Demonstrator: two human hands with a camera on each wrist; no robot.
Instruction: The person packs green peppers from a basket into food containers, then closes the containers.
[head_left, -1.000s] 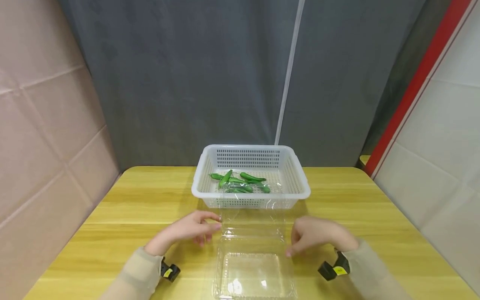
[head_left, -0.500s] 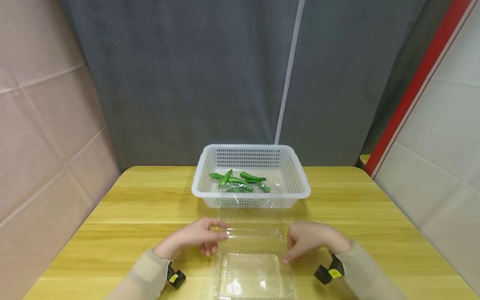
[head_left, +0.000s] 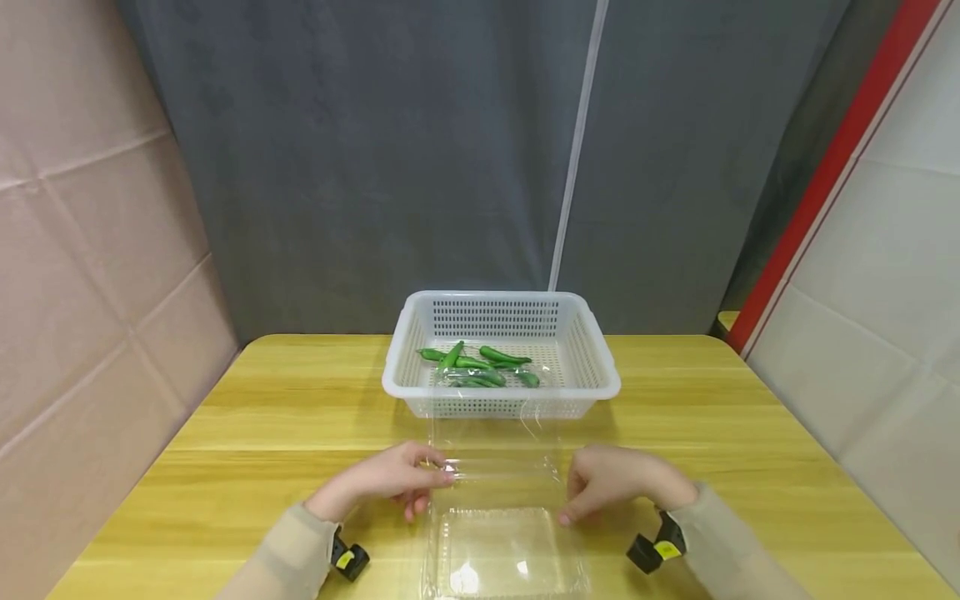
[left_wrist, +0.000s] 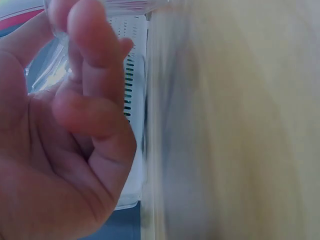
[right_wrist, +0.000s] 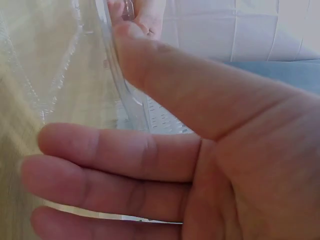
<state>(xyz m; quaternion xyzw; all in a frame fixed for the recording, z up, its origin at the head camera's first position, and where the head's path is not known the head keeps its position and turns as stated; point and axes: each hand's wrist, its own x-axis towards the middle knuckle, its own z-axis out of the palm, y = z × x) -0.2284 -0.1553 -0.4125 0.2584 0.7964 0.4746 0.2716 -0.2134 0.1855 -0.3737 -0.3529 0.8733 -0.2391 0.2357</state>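
Note:
A clear plastic clamshell container (head_left: 504,546) lies unfolded between my hands, its lid half overlapping the front of the basket in the head view. On its left side, near the hinge, my left hand (head_left: 401,481) pinches the edge with thumb and forefinger; the other fingers curl loosely (left_wrist: 75,130). Opposite, my right hand (head_left: 618,483) holds the right edge, thumb against the rim (right_wrist: 116,65). Three of its fingers (right_wrist: 115,190) stretch out below in the right wrist view. Several green chili peppers (head_left: 452,357) lie in the white basket (head_left: 501,392), partly seen through the lid.
The basket stands at the back middle of the wooden table (head_left: 300,392). A dark grey curtain (head_left: 360,167) hangs behind it, and pale cloth walls (head_left: 82,250) flank both sides.
Both hands have moved a little toward the person, the right one also leftward and the left one slightly inward. The container has shifted slightly left. The peppers and basket stay put.

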